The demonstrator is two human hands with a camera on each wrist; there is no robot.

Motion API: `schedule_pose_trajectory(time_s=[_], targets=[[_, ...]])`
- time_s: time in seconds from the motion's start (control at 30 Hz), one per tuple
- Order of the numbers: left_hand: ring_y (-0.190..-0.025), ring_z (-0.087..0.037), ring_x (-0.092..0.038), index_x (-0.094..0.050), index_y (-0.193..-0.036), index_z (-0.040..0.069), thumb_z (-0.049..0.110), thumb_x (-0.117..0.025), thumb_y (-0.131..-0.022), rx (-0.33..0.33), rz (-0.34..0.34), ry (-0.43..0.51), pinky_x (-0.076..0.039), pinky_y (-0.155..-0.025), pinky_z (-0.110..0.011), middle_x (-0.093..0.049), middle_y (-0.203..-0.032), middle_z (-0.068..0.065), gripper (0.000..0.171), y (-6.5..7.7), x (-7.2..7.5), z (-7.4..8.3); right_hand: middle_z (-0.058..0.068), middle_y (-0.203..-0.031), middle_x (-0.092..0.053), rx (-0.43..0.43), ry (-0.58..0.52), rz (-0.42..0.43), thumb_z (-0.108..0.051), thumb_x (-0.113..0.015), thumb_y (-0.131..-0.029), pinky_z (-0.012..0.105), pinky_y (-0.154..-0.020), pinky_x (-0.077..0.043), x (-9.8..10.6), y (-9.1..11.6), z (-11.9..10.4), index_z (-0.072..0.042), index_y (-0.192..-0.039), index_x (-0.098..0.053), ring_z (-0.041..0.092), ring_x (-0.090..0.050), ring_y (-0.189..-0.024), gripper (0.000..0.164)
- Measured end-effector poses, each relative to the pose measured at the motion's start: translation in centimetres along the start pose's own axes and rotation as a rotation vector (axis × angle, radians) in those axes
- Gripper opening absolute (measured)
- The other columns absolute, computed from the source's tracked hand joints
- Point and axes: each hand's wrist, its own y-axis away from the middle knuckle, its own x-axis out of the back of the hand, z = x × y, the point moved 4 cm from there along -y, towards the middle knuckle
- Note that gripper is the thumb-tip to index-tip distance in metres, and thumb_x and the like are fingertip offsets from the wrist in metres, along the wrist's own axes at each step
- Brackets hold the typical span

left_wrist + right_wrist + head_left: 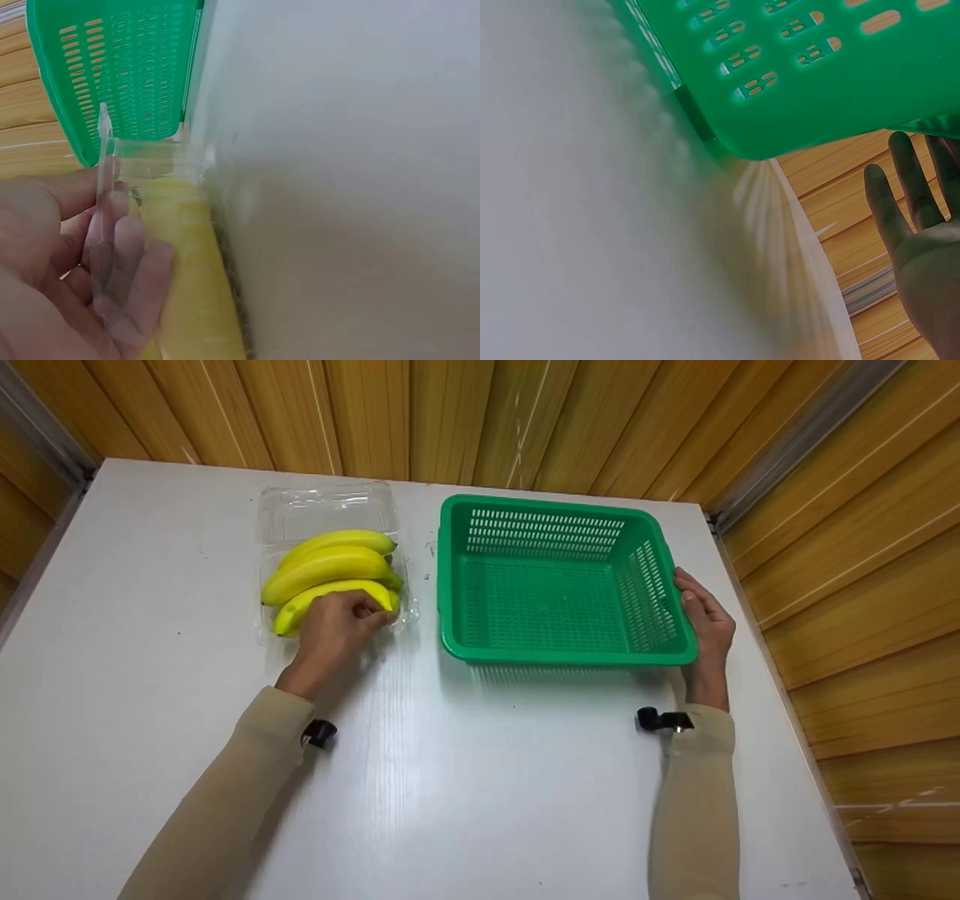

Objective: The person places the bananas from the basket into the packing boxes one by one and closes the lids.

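Several yellow bananas [330,574] lie in a hinged clear plastic container [330,514], its lid folded back toward the far side. My left hand [341,622] is over the container's near right part and pinches its rim. Through the clear wall [105,225] in the left wrist view, curled fingers show beside a banana [199,277]. To the right stands a green plastic basket [566,658] with slotted walls and nothing inside. My right hand [705,615] rests against the basket's right side, the fingers straight along the rim in the right wrist view.
The white table [450,795] carries the container and basket near its back edge. Wood-patterned panels [450,420] rise behind the table and along its right side. Between container and basket runs a narrow strip of tabletop.
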Motion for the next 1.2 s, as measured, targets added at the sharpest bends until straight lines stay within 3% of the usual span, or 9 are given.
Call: schedule_pose_trajectory(time_s=[0.2,0.4,0.9,1.2], targets=[[-0.087,-0.028,-0.065,-0.081,-0.106,0.000,0.010,-0.078,-0.098,-0.105,-0.112,-0.014,-0.055,-0.083,-0.041,-0.076,-0.097,-0.011,0.013,0.0,0.7,0.3,0.010,-0.137,-0.071,-0.013,-0.008,0.004,-0.010,-0.074,-0.101,0.027,-0.113,-0.045,0.0,0.0,0.0,0.006,-0.127,-0.073,0.023,-0.055,-0.140,0.031],[-0.091,-0.030,-0.068,-0.080,-0.108,-0.003,0.002,-0.075,-0.097,-0.228,-0.147,-0.018,-0.058,-0.086,-0.044,-0.076,-0.102,-0.015,0.013,0.6,1.4,0.4,0.010,-0.140,-0.069,0.000,0.003,-0.009,-0.014,-0.073,-0.102,0.027,-0.113,-0.045,0.0,0.0,-0.1,0.005,-0.128,-0.073,0.023,-0.055,-0.141,0.032],[-0.090,-0.028,-0.072,-0.080,-0.101,-0.002,-0.001,-0.079,-0.093,-0.336,-0.024,0.001,-0.061,-0.084,-0.045,-0.076,-0.097,-0.012,0.009,2.2,3.0,-0.7,0.010,-0.142,-0.068,0.015,0.012,-0.021,-0.015,-0.072,-0.103,0.027,-0.113,-0.045,-0.1,0.2,-0.2,0.004,-0.130,-0.073,0.023,-0.054,-0.142,0.033],[-0.090,-0.025,-0.070,-0.081,-0.099,0.001,-0.002,-0.078,-0.092,-0.355,-0.014,0.010,-0.060,-0.083,-0.043,-0.076,-0.096,-0.009,0.008,2.9,3.3,-0.9,0.011,-0.141,-0.068,0.013,0.037,-0.034,-0.012,-0.073,-0.102,0.028,-0.113,-0.045,-0.1,0.2,-0.3,0.007,-0.129,-0.072,0.024,-0.054,-0.141,0.033]])
